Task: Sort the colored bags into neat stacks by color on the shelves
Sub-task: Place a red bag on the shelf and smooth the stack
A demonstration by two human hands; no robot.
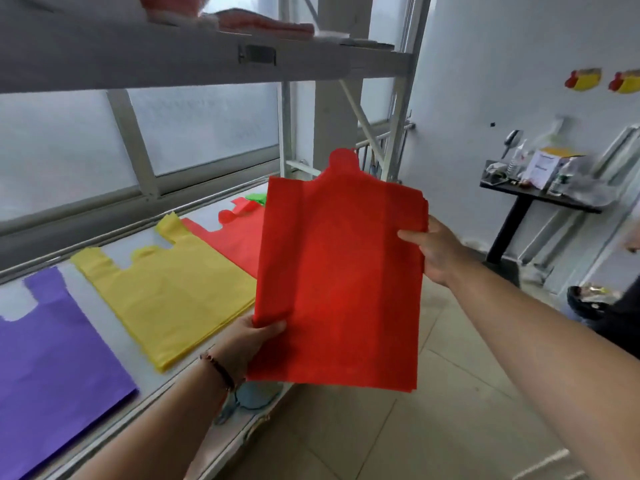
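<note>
The left hand (pixel 254 336) pinches the lower left corner of a flat red non-woven bag bundle (pixel 339 278), while the right hand (pixel 434 251) grips its right edge, holding it upright in the air, long axis vertical. The red stack (pixel 235 242) on the white shelf (pixel 194 375) lies left and beyond, nearer the left hand, beside the yellow stack (pixel 166 296) and purple stack (pixel 52 358). A green bag (pixel 257 198) peeks out, mostly hidden.

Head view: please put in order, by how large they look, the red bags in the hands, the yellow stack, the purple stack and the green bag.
1. Held red bags
2-3. Purple stack and yellow stack: similar; purple is cropped and nearer, so unsure
4. Green bag, mostly hidden
</note>
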